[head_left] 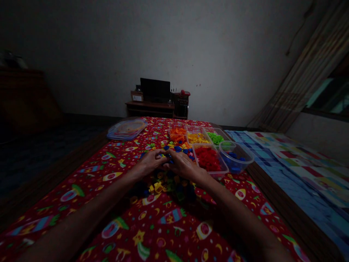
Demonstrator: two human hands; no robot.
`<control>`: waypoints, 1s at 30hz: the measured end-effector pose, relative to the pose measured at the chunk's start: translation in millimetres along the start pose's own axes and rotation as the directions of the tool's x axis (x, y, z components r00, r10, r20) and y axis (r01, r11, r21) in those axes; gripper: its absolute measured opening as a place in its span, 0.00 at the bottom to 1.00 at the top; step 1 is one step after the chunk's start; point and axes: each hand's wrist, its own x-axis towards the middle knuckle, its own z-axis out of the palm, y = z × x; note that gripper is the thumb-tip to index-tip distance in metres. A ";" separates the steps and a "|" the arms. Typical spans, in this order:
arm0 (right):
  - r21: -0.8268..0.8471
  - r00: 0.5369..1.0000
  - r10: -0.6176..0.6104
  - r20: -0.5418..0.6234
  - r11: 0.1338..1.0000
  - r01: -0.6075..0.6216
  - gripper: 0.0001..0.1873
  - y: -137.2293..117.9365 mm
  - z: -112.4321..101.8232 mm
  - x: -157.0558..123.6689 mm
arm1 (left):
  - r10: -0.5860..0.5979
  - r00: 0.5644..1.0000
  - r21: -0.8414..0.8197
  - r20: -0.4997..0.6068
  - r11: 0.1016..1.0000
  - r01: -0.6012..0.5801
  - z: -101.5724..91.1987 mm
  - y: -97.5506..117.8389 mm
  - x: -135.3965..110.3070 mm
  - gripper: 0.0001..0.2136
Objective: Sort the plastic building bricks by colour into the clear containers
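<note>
My left hand point(150, 161) and my right hand point(182, 165) meet above a mixed pile of small plastic toy bricks point(158, 187). The fingers of both hands are bent and closed toward each other at the fingertips. Whatever sits between them is too small and dark to make out. Yellow, blue and green pieces show below and beyond the hands; the middle of the pile is hidden by them. To the right of my right hand stands a clear tub of red bricks point(208, 158), beside a round tub point(249, 158) with blue bricks point(235, 169) in it.
Behind these stand clear tubs with orange bricks point(177, 135), yellow bricks point(197, 138) and green bricks point(216, 138). Stacked lids point(127, 129) lie at the far left of the red patterned tablecloth point(169, 218). A monitor point(155, 90) stands by the wall.
</note>
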 end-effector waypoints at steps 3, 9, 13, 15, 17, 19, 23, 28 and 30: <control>0.035 1.000 -0.008 -0.006 0.999 0.009 0.20 -2.8 -2.6 -1.0 | 0.099 0.994 0.104 -0.044 0.990 -0.093 1.6 -2.5 0.0 0.21; 0.086 0.999 0.029 -0.014 0.996 -0.028 0.18 -2.7 -6.1 2.6 | 0.131 0.991 0.128 -0.027 0.984 -0.127 6.0 -2.2 -1.7 0.20; 0.009 0.980 0.125 -0.157 0.992 -0.125 0.13 13.6 -31.6 -0.4 | 0.132 0.991 0.055 -0.033 0.990 -0.130 -4.5 4.1 -1.6 0.24; -0.071 0.947 0.174 -0.269 0.977 -0.200 0.13 26.4 -55.2 -6.5 | 0.190 0.978 0.174 -0.084 0.969 -0.174 -18.2 5.3 0.4 0.23; -0.168 0.891 0.232 -0.389 0.934 -0.317 0.13 41.3 -81.9 -16.4 | 0.248 0.957 0.329 -0.154 0.926 -0.187 -34.9 3.4 3.9 0.22; -0.224 0.824 0.306 -0.477 0.864 -0.451 0.14 56.8 -107.1 -30.2 | 0.270 0.940 0.444 -0.211 0.883 -0.154 -51.0 -1.8 8.4 0.22; -0.265 0.678 0.515 -0.525 0.658 -0.705 0.17 86.1 -141.7 -65.8 | 0.270 0.935 0.565 -0.228 0.819 -0.099 -72.5 -18.1 16.3 0.21; -0.342 0.643 0.612 -0.461 0.546 -0.765 0.14 106.0 -155.8 -101.5 | 0.221 0.956 0.624 -0.193 0.780 -0.054 -82.8 -34.9 19.5 0.21; -0.345 0.645 0.591 -0.485 0.548 -0.762 0.14 104.3 -157.9 -103.4 | 0.225 0.960 0.631 -0.167 0.773 -0.071 -85.0 -39.2 19.7 0.22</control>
